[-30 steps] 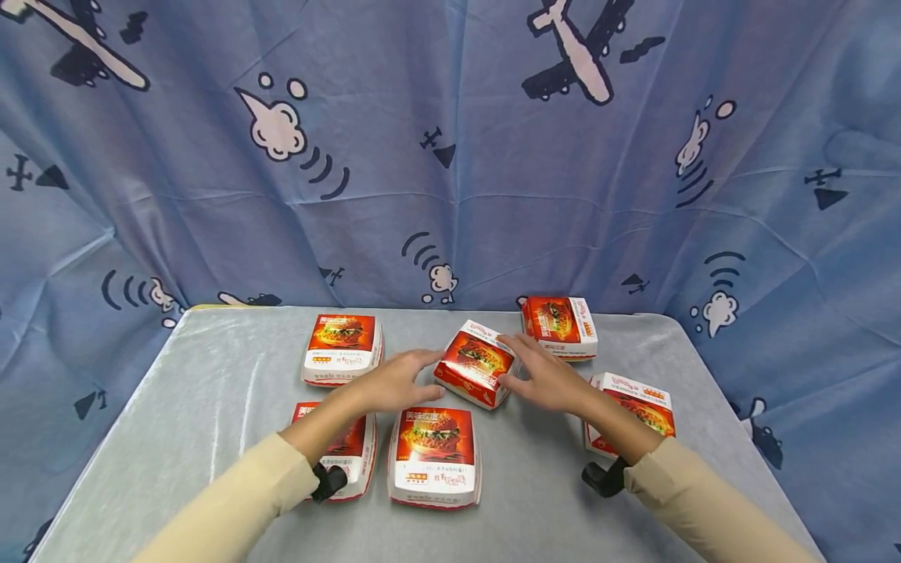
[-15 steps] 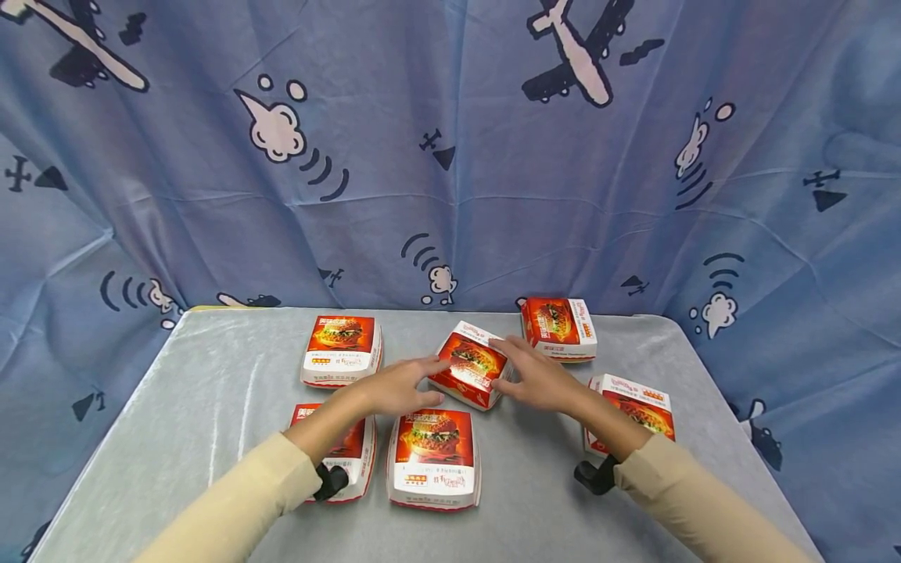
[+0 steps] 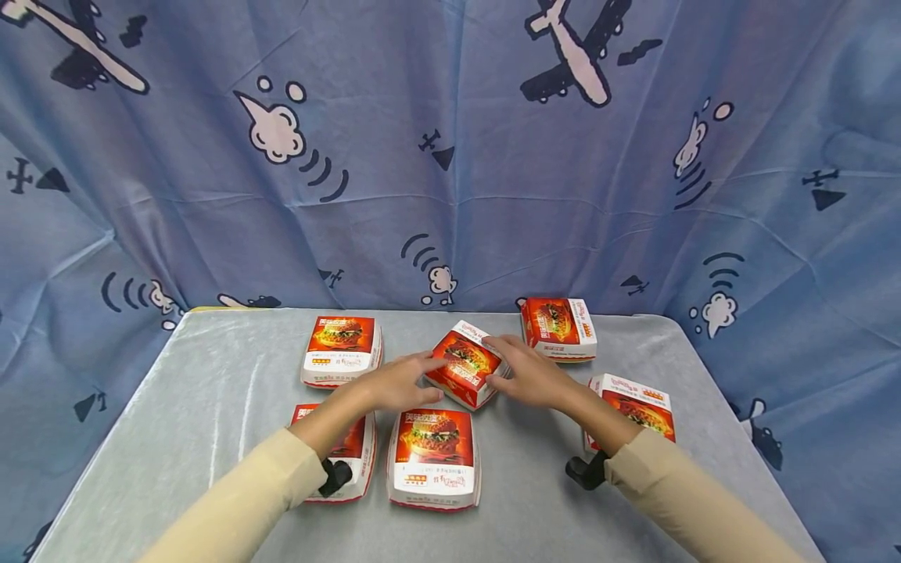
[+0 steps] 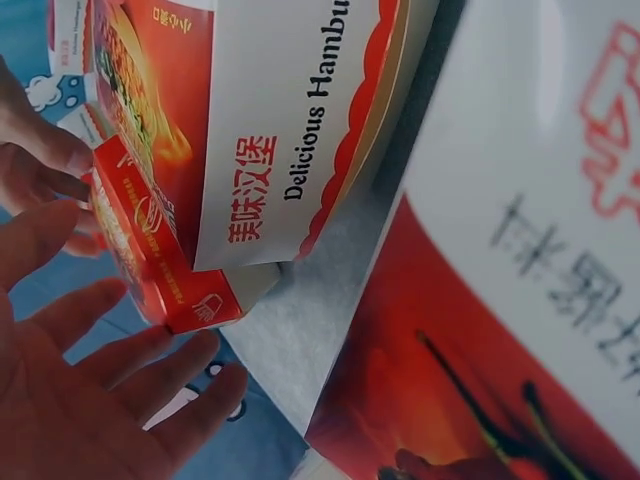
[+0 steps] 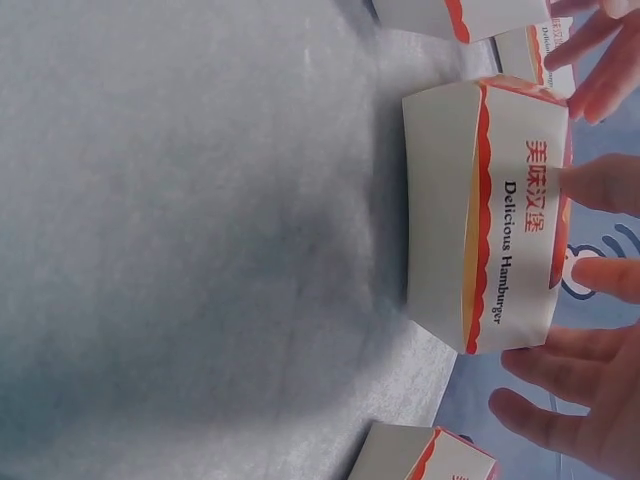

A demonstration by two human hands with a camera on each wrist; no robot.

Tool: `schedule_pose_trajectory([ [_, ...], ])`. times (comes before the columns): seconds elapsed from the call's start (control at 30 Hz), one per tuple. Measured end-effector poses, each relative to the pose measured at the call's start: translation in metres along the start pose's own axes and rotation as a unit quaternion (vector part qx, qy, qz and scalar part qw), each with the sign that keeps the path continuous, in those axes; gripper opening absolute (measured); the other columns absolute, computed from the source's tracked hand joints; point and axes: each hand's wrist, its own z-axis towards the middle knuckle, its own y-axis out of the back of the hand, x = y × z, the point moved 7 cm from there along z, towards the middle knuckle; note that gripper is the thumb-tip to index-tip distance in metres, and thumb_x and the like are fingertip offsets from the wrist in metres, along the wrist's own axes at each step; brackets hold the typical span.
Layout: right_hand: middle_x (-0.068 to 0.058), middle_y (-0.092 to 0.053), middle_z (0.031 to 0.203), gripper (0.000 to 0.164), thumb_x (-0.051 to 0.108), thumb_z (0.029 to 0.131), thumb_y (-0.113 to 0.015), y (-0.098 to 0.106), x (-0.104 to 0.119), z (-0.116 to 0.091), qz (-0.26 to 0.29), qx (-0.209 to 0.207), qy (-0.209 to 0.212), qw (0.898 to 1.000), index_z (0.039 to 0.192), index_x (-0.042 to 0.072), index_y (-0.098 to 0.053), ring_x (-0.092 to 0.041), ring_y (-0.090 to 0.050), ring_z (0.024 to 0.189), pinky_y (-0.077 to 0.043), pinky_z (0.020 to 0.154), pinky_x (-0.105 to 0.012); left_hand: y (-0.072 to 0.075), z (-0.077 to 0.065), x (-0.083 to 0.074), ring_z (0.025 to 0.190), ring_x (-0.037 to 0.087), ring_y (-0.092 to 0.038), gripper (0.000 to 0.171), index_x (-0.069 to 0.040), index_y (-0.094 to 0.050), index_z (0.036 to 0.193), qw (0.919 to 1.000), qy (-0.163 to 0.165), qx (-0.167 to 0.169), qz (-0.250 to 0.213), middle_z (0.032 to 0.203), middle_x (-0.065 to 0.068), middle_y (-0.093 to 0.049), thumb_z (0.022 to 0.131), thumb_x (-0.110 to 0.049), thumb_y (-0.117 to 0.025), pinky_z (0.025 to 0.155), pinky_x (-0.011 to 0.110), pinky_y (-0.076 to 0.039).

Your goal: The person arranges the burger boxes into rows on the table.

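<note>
A red-and-white hamburger box (image 3: 463, 361) stands turned at an angle on the table between my two hands. My left hand (image 3: 397, 383) is at its left side, index finger overlapping the lid's left edge in the head view. Spread, nearly straight fingers of that hand (image 4: 110, 350) show beside the box's red side (image 4: 160, 245) in the left wrist view. My right hand (image 3: 531, 374) touches the right side of the box with extended fingers and thumb. In the right wrist view, its thumb (image 5: 605, 185) meets the printed white side of the box (image 5: 510, 215).
Close to my left hand are a front-middle box (image 3: 433, 461), a back-left box (image 3: 341, 348) and a front-left box (image 3: 352, 453), partly hidden by my forearm. A box (image 3: 559, 328) sits back right, another (image 3: 637, 403) behind my right forearm. The grey table (image 3: 176, 438) meets a blue curtain (image 3: 450, 234).
The middle box has slid a little to the left, and my right hand has moved left with it. My left hand has barely moved; its index finger now overlaps the lid.
</note>
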Motion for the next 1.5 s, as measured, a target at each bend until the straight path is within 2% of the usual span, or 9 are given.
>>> schedule_pose_trajectory([
  [0.17, -0.021, -0.052, 0.138, 0.060, 0.027, 0.091, -0.072, -0.002, 0.000, 0.003, -0.021, -0.008, -0.002, 1.000, 0.145, 0.010, -0.050, -0.037, -0.055, 0.123, -0.046, 0.096, -0.060, 0.005, 0.001, 0.000, 0.143, 0.040, -0.032, 0.058, -0.009, -0.046, 0.149, 0.9998, -0.008, -0.018, -0.007, 0.156, 0.024, -0.033, 0.096, -0.022, -0.064, 0.114, 0.054, -0.028],
  [0.37, -0.018, -0.059, 0.124, 0.054, 0.026, 0.090, -0.072, -0.003, 0.003, 0.004, -0.055, -0.029, 0.007, 0.998, 0.140, 0.013, -0.056, -0.032, -0.062, 0.106, -0.051, 0.087, -0.055, 0.009, 0.002, -0.003, 0.141, 0.035, -0.038, 0.054, -0.003, -0.050, 0.145, 0.9973, -0.052, -0.052, -0.008, 0.150, 0.020, -0.045, 0.095, -0.016, -0.064, 0.115, 0.049, -0.030],
  [0.53, -0.015, -0.062, 0.114, 0.054, 0.025, 0.088, -0.074, -0.004, 0.010, 0.003, -0.067, -0.045, 0.026, 0.996, 0.138, 0.012, -0.059, -0.026, -0.062, 0.094, -0.053, 0.076, -0.047, 0.003, 0.003, -0.005, 0.140, 0.035, -0.039, 0.052, -0.004, -0.050, 0.145, 0.9966, -0.071, -0.041, 0.002, 0.152, 0.019, -0.042, 0.097, -0.019, -0.063, 0.114, 0.050, -0.031],
  [0.63, -0.013, -0.062, 0.110, 0.052, 0.025, 0.088, -0.073, -0.004, 0.014, 0.001, -0.071, -0.050, 0.038, 0.996, 0.136, 0.011, -0.060, -0.025, -0.061, 0.092, -0.052, 0.073, -0.044, 0.000, 0.002, -0.006, 0.141, 0.037, -0.037, 0.050, -0.006, -0.051, 0.145, 0.9973, -0.066, -0.031, 0.008, 0.154, 0.020, -0.039, 0.098, -0.022, -0.061, 0.113, 0.052, -0.031],
  [0.8, -0.014, -0.063, 0.112, 0.048, 0.026, 0.090, -0.071, -0.004, 0.017, 0.001, -0.071, -0.053, 0.046, 0.995, 0.135, 0.012, -0.061, -0.028, -0.062, 0.097, -0.052, 0.078, -0.049, -0.003, 0.002, -0.005, 0.142, 0.039, -0.035, 0.046, -0.007, -0.057, 0.140, 0.9982, -0.047, -0.023, 0.028, 0.155, 0.022, -0.037, 0.099, -0.025, -0.061, 0.113, 0.054, -0.031],
  [0.93, -0.019, -0.059, 0.125, 0.050, 0.025, 0.092, -0.067, 0.000, 0.015, 0.005, -0.056, -0.056, 0.039, 0.996, 0.139, 0.011, -0.057, -0.036, -0.060, 0.112, -0.049, 0.091, -0.057, -0.003, 0.002, -0.002, 0.142, 0.038, -0.035, 0.043, -0.007, -0.061, 0.137, 0.9990, -0.027, -0.016, 0.031, 0.155, 0.021, -0.035, 0.099, -0.026, -0.061, 0.113, 0.052, -0.031],
  [1.17, -0.028, -0.033, 0.154, 0.057, 0.017, 0.098, -0.061, -0.001, 0.011, 0.014, -0.007, -0.018, 0.046, 0.999, 0.151, 0.008, -0.042, -0.046, -0.039, 0.137, -0.037, 0.102, -0.066, 0.000, -0.002, 0.005, 0.143, 0.036, -0.035, 0.046, -0.005, -0.059, 0.138, 0.9991, -0.018, -0.019, 0.032, 0.155, 0.023, -0.035, 0.099, -0.029, -0.060, 0.113, 0.050, -0.032],
  [1.37, -0.028, -0.025, 0.158, 0.056, 0.015, 0.099, -0.058, -0.004, 0.009, 0.016, -0.002, 0.006, 0.056, 0.998, 0.152, 0.008, -0.041, -0.046, -0.034, 0.140, -0.035, 0.104, -0.066, 0.003, -0.005, 0.012, 0.142, 0.037, -0.035, 0.048, -0.007, -0.056, 0.141, 0.9989, 0.003, -0.023, 0.040, 0.156, 0.022, -0.033, 0.099, -0.031, -0.060, 0.112, 0.054, -0.033],
  [1.5, -0.030, -0.032, 0.154, 0.053, 0.015, 0.099, -0.056, -0.005, 0.007, 0.015, -0.001, 0.006, 0.060, 0.998, 0.150, 0.007, -0.043, -0.047, -0.037, 0.138, -0.036, 0.104, -0.065, 0.006, -0.006, 0.015, 0.141, 0.038, -0.037, 0.051, -0.008, -0.053, 0.144, 0.9985, 0.020, -0.025, 0.045, 0.156, 0.022, -0.032, 0.099, -0.031, -0.060, 0.111, 0.056, -0.034],
])
